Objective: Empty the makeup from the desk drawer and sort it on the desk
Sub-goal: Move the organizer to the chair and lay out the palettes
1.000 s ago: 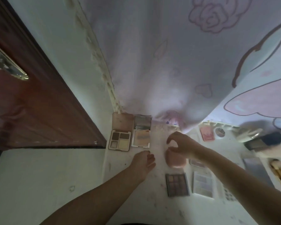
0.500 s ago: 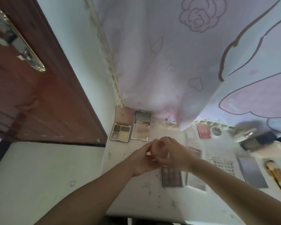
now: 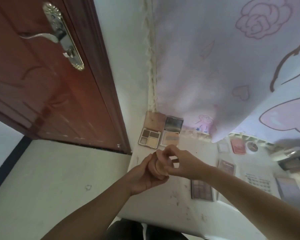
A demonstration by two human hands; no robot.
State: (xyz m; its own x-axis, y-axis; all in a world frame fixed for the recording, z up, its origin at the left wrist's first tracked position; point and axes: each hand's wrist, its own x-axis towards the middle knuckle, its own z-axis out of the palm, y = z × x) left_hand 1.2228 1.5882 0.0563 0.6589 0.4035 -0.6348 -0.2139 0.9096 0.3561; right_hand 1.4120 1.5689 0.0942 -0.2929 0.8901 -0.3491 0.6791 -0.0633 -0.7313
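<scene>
The left hand (image 3: 144, 177) is curled around a small round pink compact (image 3: 158, 168), cupping it from below and the left so that it sits on edge, its flat faces turned sideways toward the other hand. The right hand (image 3: 182, 164) meets it from the right, fingers (image 3: 166, 154) bent over the compact's upper rim as if prying at the lid or turning it; both hands grip the same object, held just above the white desk (image 3: 163, 205). The move ahead likely turns on the seam, which faces the right hand's fingertips, so that hand is better placed to open it or to carry it off. Beyond the hands, two open palettes (image 3: 150, 138) lie at the far left corner, a closed eyeshadow palette (image 3: 202, 189) lies just right of the wrists, and more makeup lies farther right under the hanging curtain (image 3: 232, 75).
</scene>
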